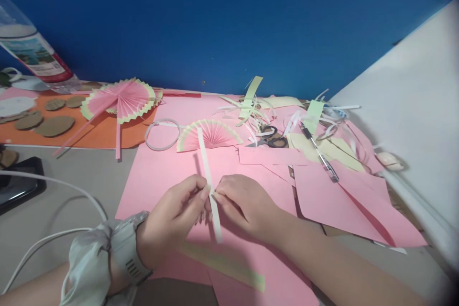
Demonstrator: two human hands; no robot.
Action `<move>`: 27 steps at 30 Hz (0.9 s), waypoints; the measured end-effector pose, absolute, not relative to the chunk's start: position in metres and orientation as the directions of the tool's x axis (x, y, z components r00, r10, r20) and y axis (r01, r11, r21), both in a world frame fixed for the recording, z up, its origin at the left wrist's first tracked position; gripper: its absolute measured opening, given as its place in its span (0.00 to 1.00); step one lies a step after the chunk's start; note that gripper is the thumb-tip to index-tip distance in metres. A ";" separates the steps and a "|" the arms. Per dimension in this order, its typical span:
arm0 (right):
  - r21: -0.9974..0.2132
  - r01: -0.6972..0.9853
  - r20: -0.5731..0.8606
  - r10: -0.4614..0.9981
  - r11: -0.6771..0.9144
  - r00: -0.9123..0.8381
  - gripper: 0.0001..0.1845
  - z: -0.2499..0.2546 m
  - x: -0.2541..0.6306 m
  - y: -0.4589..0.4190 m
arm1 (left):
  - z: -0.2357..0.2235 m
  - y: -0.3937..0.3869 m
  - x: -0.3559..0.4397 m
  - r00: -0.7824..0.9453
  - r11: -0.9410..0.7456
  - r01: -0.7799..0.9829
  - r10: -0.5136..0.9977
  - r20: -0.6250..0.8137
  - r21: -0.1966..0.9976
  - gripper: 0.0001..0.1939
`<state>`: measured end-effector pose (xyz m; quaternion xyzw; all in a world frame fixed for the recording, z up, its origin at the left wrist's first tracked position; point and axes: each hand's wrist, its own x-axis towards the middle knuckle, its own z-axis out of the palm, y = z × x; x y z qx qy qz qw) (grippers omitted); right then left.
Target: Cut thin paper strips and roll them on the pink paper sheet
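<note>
My left hand [172,217] and my right hand [245,205] meet over a pink paper sheet [168,167], both pinching a narrow pale pink paper strip [208,172]. The strip runs from below my fingers up toward a small folded pink paper fan with a yellow-green rim [210,135]. My left wrist wears a grey watch and a light scrunchie. A pale yellow-green paper strip [222,263] lies on the pink sheet under my hands.
A larger pink fan [122,100] rests on an orange sheet [100,136] with brown discs. A clear tape ring [162,134], black scissors [272,137], a pen [321,155] and paper scraps lie behind. A bottle [32,55] stands far left, a white cable and phone at left.
</note>
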<state>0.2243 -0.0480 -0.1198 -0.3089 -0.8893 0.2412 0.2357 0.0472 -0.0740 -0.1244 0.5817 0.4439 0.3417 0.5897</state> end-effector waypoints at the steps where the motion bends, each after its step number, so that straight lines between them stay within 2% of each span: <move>1: -0.546 0.417 0.305 0.636 0.727 -0.709 0.10 -0.121 0.225 -0.048 | -0.125 -0.074 0.047 0.361 0.086 0.106 0.925 -0.119 0.991 0.12; 3: -0.520 0.384 0.353 0.602 0.763 -0.716 0.09 -0.122 0.226 -0.048 | -0.125 -0.073 0.046 0.335 0.083 0.091 0.936 -0.109 0.992 0.12; 5: -0.555 0.387 0.406 0.645 0.737 -0.647 0.07 -0.123 0.228 -0.048 | -0.127 -0.073 0.045 0.314 0.086 0.072 0.944 -0.104 0.994 0.11; 9: -0.698 0.483 0.408 0.848 0.529 -0.338 0.04 -0.124 0.234 -0.044 | -0.130 -0.072 0.047 0.294 0.097 0.023 0.951 -0.099 0.995 0.07; 12: -0.735 0.502 0.385 0.890 0.457 -0.245 0.02 -0.125 0.235 -0.043 | -0.130 -0.071 0.049 0.289 0.103 -0.001 0.952 -0.098 0.995 0.06; 15: -0.724 0.458 0.385 0.853 0.516 -0.352 0.07 -0.122 0.233 -0.044 | -0.128 -0.071 0.050 0.287 0.102 -0.014 0.953 -0.094 0.995 0.06; 17: -0.718 0.454 0.326 0.831 0.528 -0.450 0.05 -0.120 0.231 -0.045 | -0.127 -0.071 0.049 0.283 0.096 -0.019 0.955 -0.087 0.995 0.06; 20: -0.693 0.477 0.272 0.809 0.540 -0.522 0.16 -0.117 0.228 -0.044 | -0.125 -0.072 0.048 0.264 0.074 -0.022 0.962 -0.065 0.997 0.05; 21: -0.673 0.477 0.271 0.788 0.566 -0.552 0.15 -0.117 0.227 -0.043 | -0.124 -0.072 0.047 0.253 0.062 -0.025 0.966 -0.054 0.998 0.05; 23: -0.615 0.455 0.309 0.728 0.644 -0.612 0.05 -0.119 0.226 -0.042 | -0.123 -0.073 0.046 0.239 0.039 -0.032 0.971 -0.030 0.999 0.05; 24: -0.584 0.442 0.340 0.700 0.681 -0.628 0.04 -0.120 0.226 -0.041 | -0.123 -0.073 0.046 0.237 0.028 -0.039 0.971 -0.018 0.999 0.05; 27: -0.475 0.454 0.469 0.653 0.754 -0.594 0.07 -0.123 0.230 -0.039 | -0.122 -0.075 0.045 0.241 0.020 -0.081 0.970 0.000 0.997 0.09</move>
